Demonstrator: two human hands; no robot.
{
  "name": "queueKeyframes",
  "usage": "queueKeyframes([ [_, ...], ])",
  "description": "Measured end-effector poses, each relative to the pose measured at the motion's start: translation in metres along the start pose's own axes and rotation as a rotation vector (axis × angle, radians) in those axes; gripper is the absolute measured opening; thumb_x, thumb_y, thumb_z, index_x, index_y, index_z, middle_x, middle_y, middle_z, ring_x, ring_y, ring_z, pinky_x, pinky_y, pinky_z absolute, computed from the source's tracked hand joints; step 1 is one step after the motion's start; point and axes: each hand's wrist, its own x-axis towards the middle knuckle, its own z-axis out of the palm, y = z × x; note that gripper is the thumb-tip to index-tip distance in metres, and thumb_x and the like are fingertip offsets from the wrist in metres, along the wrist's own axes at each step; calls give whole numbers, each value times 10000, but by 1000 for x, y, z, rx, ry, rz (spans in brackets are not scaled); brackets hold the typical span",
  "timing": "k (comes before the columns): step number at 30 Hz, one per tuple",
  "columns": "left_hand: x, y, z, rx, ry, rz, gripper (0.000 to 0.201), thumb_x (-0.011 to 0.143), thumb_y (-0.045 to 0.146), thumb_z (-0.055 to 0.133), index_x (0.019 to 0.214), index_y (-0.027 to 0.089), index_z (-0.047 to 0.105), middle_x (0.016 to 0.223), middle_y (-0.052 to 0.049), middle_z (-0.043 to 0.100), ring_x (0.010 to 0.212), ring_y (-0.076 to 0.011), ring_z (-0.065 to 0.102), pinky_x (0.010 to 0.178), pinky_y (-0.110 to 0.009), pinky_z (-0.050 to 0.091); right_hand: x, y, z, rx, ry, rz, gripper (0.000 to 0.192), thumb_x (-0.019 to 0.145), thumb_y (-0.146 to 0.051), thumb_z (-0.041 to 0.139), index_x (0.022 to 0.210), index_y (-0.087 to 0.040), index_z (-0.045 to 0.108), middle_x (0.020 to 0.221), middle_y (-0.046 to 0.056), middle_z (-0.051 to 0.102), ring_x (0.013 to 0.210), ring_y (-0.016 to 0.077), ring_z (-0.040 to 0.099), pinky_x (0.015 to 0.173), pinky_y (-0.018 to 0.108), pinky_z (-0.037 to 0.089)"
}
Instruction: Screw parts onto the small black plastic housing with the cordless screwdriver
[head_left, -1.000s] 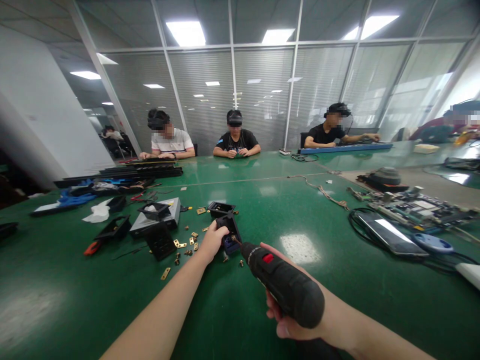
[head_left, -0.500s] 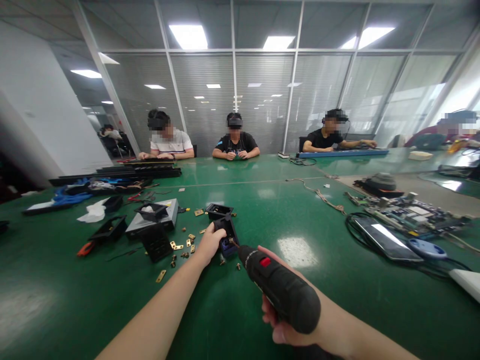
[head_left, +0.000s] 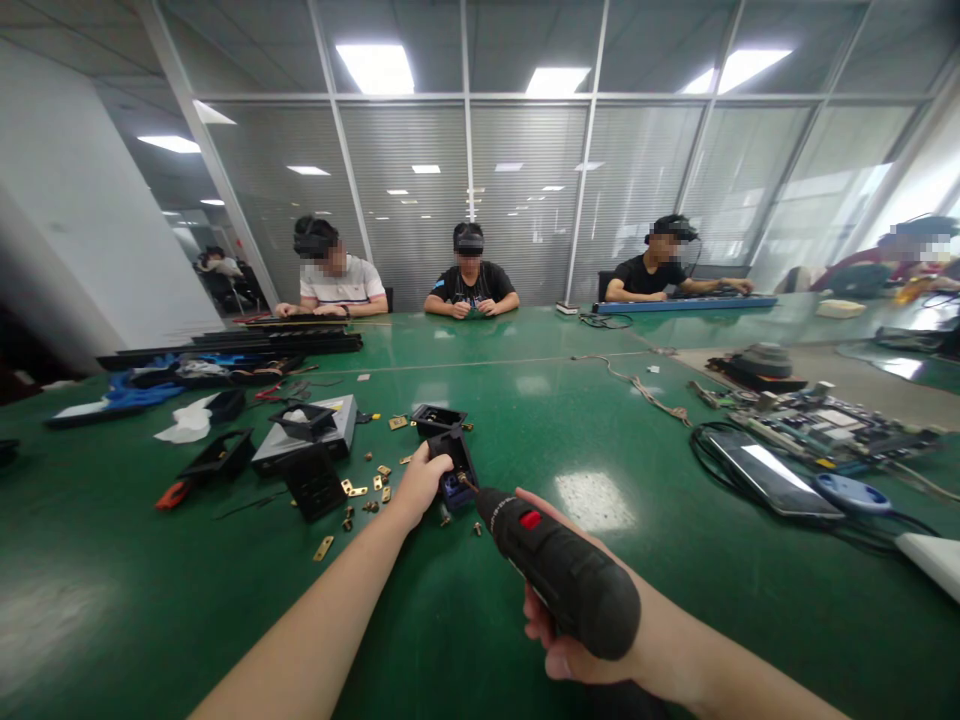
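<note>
My right hand is wrapped round a black cordless drill with a red switch on top. Its thin bit reaches into the near end of an open black plastic box, where a brass-coloured piece shows at the tip. Gripping the left side of that box is my left hand, thumb over the rim. Just behind stands a second black box. Loose screws and small brass plates lie on the table around my left hand.
To the left are a silver box-shaped unit, a black frame and black rails. On the right lie a phone, cables and a circuit board. Several people sit across the green table.
Almost nothing differs. The drill and both hands keep their places at the box; the view has shifted very slightly.
</note>
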Motion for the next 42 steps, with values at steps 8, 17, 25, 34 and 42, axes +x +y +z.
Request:
queueKeyframes([
  [8,-1,2,1,18,8,-27,454,623,375,697,1045,209,687,884,-52,775,800,-284,746,755,-406,614,3,2,0,3,4,-4,1639,661,-157,1066,1861,-342,-35,1005,15,758,897,240,754,811,415,613],
  [17,-4,7,1,25,12,-37,455,623,375,695,1047,212,702,904,-48,776,828,-281,744,748,-384,603,-2,-5,1,-10,21,-7,1560,683,-183,1074,1856,-374,64,1051,18,753,933,251,766,831,417,595],
  [25,-5,8,2,38,8,17,487,601,343,824,1056,200,725,941,-55,798,877,-280,758,863,-426,627,-4,-11,5,-26,23,-2,1541,690,-204,1070,1856,-361,75,1065,28,757,941,261,765,837,433,594],
  [34,-8,13,2,68,-18,50,594,575,320,976,1110,216,740,963,-65,831,958,-315,798,960,-492,653,-4,-11,3,-43,22,-11,1551,694,-214,1080,1855,-365,62,1046,18,756,918,253,765,825,421,589],
  [42,-8,15,2,76,-32,43,604,570,311,993,1104,215,727,977,-67,830,993,-328,809,993,-519,654,-5,-7,1,-71,21,-31,1564,707,-228,1086,1865,-382,46,1046,24,766,926,265,773,811,422,601],
])
